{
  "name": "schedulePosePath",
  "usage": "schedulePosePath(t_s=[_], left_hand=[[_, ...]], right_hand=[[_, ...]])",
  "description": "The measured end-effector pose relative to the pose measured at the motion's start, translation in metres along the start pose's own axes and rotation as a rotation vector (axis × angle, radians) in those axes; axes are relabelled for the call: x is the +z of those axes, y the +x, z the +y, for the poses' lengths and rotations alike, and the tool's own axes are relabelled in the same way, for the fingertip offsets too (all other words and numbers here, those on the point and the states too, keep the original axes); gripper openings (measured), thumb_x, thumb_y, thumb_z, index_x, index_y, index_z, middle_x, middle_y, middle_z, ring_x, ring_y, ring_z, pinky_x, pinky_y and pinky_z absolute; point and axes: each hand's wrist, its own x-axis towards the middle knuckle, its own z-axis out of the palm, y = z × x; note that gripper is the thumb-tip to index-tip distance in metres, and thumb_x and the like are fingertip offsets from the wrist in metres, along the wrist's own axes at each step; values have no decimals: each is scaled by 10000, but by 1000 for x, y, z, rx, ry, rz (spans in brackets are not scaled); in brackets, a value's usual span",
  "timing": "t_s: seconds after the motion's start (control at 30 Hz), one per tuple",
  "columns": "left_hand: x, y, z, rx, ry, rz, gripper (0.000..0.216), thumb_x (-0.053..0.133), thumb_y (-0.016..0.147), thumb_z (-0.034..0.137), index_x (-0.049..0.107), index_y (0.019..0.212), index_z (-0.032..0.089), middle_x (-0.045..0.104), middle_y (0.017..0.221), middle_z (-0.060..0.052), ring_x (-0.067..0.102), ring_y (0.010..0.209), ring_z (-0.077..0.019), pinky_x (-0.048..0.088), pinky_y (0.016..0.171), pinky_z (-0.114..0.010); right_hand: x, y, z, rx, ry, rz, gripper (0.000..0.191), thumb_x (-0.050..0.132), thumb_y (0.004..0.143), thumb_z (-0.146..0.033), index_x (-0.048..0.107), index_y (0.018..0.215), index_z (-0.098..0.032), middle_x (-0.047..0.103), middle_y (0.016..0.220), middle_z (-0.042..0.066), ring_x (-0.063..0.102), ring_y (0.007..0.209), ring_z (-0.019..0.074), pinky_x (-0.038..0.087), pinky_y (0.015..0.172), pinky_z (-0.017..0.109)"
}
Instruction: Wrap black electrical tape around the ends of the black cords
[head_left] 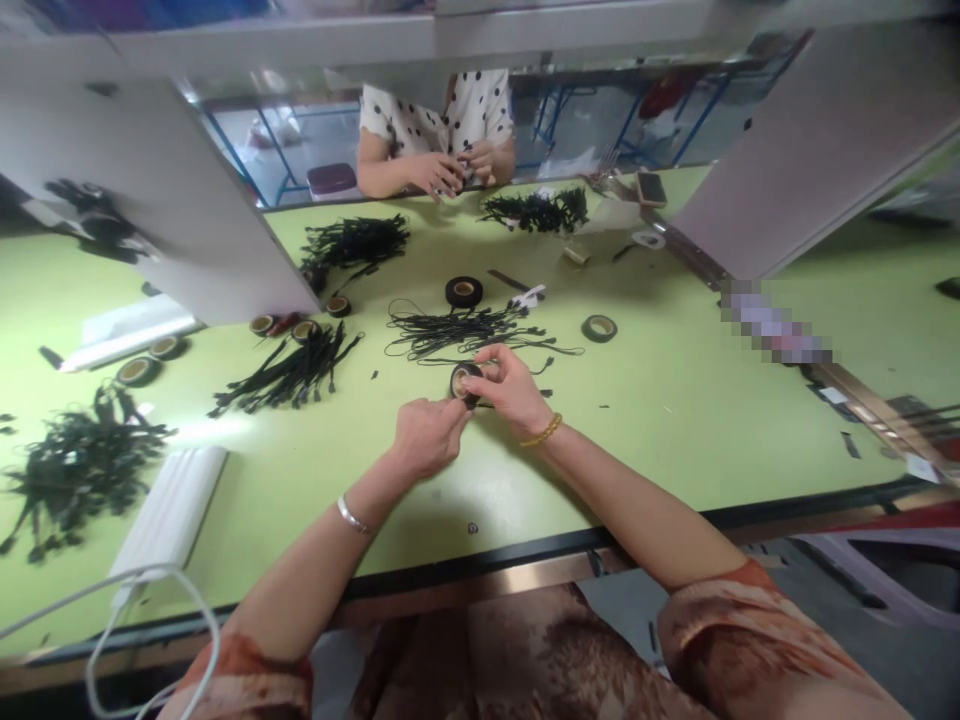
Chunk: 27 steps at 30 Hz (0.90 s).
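Observation:
My right hand (511, 385) is closed around a small roll of black tape (464, 381), held just above the green table (675, 400). My left hand (425, 435) is pinched against the near side of the same roll, its fingers pressed together on the tape's end or a thin black wire that I cannot make out. Just beyond the roll lies a loose pile of thin black cables (469, 330). A yellow bracelet sits on my right wrist and a silver one on my left.
More bundles of black cables lie at centre left (289, 370), far left (75, 465) and at the back (352, 243), (538, 210). Spare tape rolls (463, 291), (599, 327) stand about. A person in a dotted top works opposite, hands (450, 170) together. White panels flank both sides.

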Motion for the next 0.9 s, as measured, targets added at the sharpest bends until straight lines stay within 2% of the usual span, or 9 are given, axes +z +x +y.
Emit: schedulePosePath(t_s=[0.17, 0.27, 0.37, 0.47, 0.53, 0.67, 0.7, 0.83, 0.9], left_hand=[[0, 1, -2, -212, -167, -8, 234, 487, 895, 332, 504, 698, 206, 473, 563, 11, 387, 524, -139, 235, 586, -278], [2, 5, -10, -333, -531, 9, 284, 466, 885, 351, 432, 647, 199, 421, 558, 29, 347, 524, -114, 248, 552, -255], [4, 8, -16, -518, -961, 32, 334, 463, 870, 402, 369, 617, 204, 300, 523, 65, 238, 465, -80, 166, 475, -232], [0, 8, -17, -557, -1153, 91, 406, 568, 821, 464, 337, 605, 208, 250, 502, 89, 175, 444, -58, 113, 456, -228], [-5, 7, -15, -482, -1120, 134, 424, 629, 791, 466, 366, 592, 199, 296, 497, 82, 215, 454, -58, 162, 461, -221], [-10, 3, -13, -258, -831, 137, 369, 592, 841, 452, 486, 614, 181, 424, 544, 46, 346, 520, -86, 289, 530, -226], [-10, 1, -13, -204, -751, 123, 346, 564, 863, 441, 517, 642, 180, 448, 560, 41, 366, 537, -93, 304, 548, -230], [-4, -2, -14, -12, -403, 33, 298, 458, 928, 367, 608, 743, 188, 531, 632, 9, 416, 583, -117, 323, 606, -254], [-3, -1, -14, 81, -185, 42, 299, 454, 930, 356, 631, 750, 195, 552, 674, -22, 424, 612, -137, 312, 633, -283]], right_hand=[[-9, 0, -6, -80, 109, -45, 536, 850, 605, -326, 437, 931, -225, 631, 624, -77, 610, 580, 123, 499, 632, 285], [-16, -1, -8, -142, 32, -157, 504, 839, 641, -362, 457, 939, -221, 610, 629, -75, 601, 576, 123, 476, 607, 273], [-20, -3, -11, -243, -123, -262, 396, 789, 714, -390, 498, 914, -212, 627, 692, -36, 607, 616, 134, 470, 596, 276], [-19, -6, -15, -352, -330, -409, 250, 713, 794, -390, 553, 828, -201, 637, 714, -4, 586, 615, 134, 469, 597, 289], [-17, -7, -18, -446, -500, -385, 212, 669, 827, -372, 567, 755, -200, 633, 697, 7, 559, 618, 140, 459, 618, 304], [-16, -6, -19, -582, -757, -42, 184, 615, 851, -341, 566, 744, -199, 648, 755, 35, 547, 728, 174, 430, 687, 325], [-16, -5, -19, -534, -783, -47, 172, 603, 858, -345, 571, 779, -197, 659, 779, 37, 557, 735, 174, 429, 684, 320], [-19, 1, -14, -147, -716, -309, 203, 558, 897, -386, 578, 883, -185, 668, 683, 1, 583, 599, 138, 427, 610, 276], [-18, 3, -9, -29, -623, -347, 199, 581, 883, -375, 594, 896, -177, 649, 624, -13, 576, 558, 128, 419, 581, 259]])
